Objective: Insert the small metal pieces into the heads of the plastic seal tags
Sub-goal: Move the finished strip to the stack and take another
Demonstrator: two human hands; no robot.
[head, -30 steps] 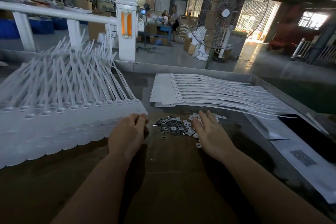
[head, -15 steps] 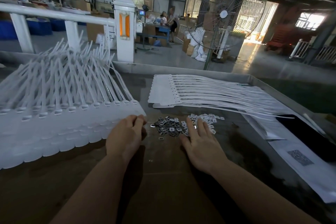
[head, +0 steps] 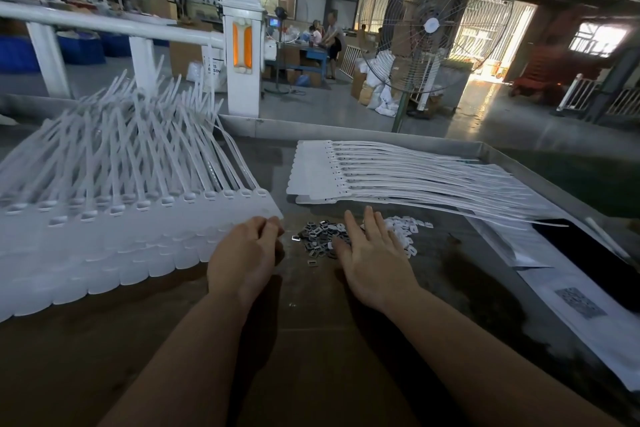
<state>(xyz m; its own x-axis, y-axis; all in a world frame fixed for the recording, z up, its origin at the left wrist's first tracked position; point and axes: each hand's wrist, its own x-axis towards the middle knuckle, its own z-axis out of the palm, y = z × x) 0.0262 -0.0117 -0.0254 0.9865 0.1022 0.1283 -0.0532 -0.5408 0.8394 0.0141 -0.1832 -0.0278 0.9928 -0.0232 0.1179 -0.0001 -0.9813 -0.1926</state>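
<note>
Dim factory hall light falls on a dark brown worktable [head: 173,357] with a raised metal rim along its far and right edges. On it, the left hand [head: 244,255] rests with its fingers curled at the near right corner of a big fanned stack of white plastic seal tags [head: 114,218]; whether it pinches anything between the fingertips cannot be told, since the knuckles hide them. The right hand [head: 372,258] lies flat with fingers straight and spread, palm down, over a small heap of loose pieces. Its fingers part that heap into two lots: dark, shiny small square metal pieces [head: 317,239] between the two hands, and a scatter of small white plastic caps [head: 407,229] just past the fingertips on the right. The stack on the left lies with its flat label ends toward the person and its heads in a row, the thin tails sticking up and away (a bristling fan of them). Beyond the right hand, a second flat bundle of white seal tags [head: 381,177] lies with its tails running off to the right. Printed white paper sheets [head: 588,315] sit along the right edge beside a black flat panel [head: 595,260]. Behind the table stand a white post with orange reflectors [head: 241,52] and a large wire-caged pedestal fan [head: 434,15].
</note>
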